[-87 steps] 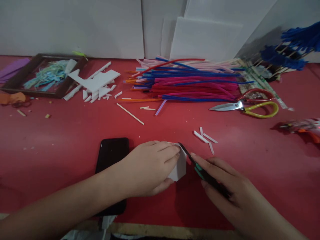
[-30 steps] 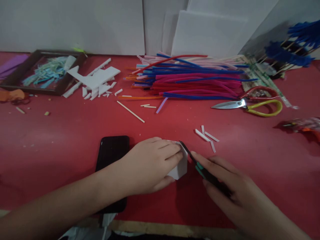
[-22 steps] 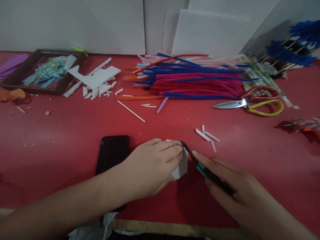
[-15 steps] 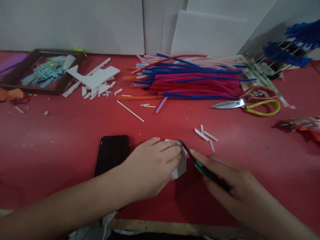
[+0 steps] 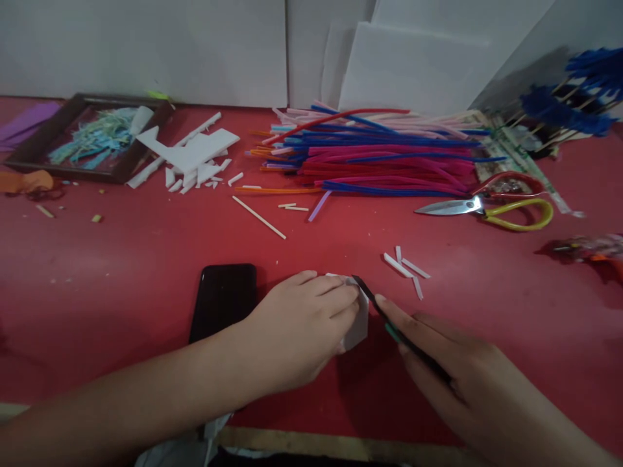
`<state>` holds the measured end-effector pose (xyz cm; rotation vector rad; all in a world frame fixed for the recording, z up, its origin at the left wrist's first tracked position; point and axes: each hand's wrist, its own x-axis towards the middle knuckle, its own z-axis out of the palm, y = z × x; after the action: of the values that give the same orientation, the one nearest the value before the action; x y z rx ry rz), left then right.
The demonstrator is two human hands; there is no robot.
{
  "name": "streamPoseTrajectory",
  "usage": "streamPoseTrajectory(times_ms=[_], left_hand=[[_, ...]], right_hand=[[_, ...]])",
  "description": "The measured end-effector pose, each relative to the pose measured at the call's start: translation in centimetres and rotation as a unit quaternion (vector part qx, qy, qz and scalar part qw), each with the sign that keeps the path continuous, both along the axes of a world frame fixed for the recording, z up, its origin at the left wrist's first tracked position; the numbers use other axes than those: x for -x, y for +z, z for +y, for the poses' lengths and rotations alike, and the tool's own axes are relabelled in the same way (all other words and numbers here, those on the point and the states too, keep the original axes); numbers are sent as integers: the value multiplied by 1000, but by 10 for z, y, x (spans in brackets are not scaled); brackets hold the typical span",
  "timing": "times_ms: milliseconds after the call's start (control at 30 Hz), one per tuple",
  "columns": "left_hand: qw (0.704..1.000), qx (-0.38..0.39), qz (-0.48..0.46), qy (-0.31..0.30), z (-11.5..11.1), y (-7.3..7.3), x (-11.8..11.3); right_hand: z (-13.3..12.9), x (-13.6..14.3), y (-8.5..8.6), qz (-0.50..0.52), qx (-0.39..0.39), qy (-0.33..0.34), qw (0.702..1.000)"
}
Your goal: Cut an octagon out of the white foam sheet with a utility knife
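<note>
My left hand (image 5: pixel 306 324) is closed over a small white foam piece (image 5: pixel 359 327), its fingers curled on the top and left side. In my right hand (image 5: pixel 448 357) is a dark craft knife (image 5: pixel 413 347) with a green part on its handle. The blade points up and left, and its tip lies at the upper right edge of the foam piece. Several thin white strips (image 5: pixel 398 264) lie just beyond the knife. My left hand hides much of the foam piece.
A black phone (image 5: pixel 226 295) lies left of my left hand. Farther back are cut foam scraps (image 5: pixel 195 152), a brown frame (image 5: pixel 117 170), a bundle of coloured pipe cleaners (image 5: pixel 384 155) and scissors (image 5: pixel 452 207). Thin sticks (image 5: pixel 259 217) lie mid-table.
The whole view has shifted slightly, so everything sits a little farther right. The knife has tilted a little and less of its green part shows. Both hands keep their hold.
</note>
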<state>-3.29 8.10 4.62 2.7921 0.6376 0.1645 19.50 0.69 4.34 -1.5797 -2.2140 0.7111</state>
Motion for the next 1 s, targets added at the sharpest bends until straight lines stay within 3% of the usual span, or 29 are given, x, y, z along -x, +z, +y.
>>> streamPoseTrajectory(times_ms=[167,333,533,733,833,1000], left_hand=[[1000,1,9,3,0,0,-1],[1000,0,20,11,0,1,-1],[1000,10,22,4,2,2,-1],[1000,2,28,7,3,1,-1],[1000,-7,28,-6,3,1,-2],[999,-24,15,25,-1,-2,-2]], right_hand=[[-1,4,-4,-17,-17,8,1000],[-12,4,-13,-14,-12,-29,999],[-2,8,-6,-37,-40,13,998],[-9,6,-13,-35,-34,-21,999],[-8,4,-12,-44,-37,0,998],[1,8,-3,-48,-66,10,997]])
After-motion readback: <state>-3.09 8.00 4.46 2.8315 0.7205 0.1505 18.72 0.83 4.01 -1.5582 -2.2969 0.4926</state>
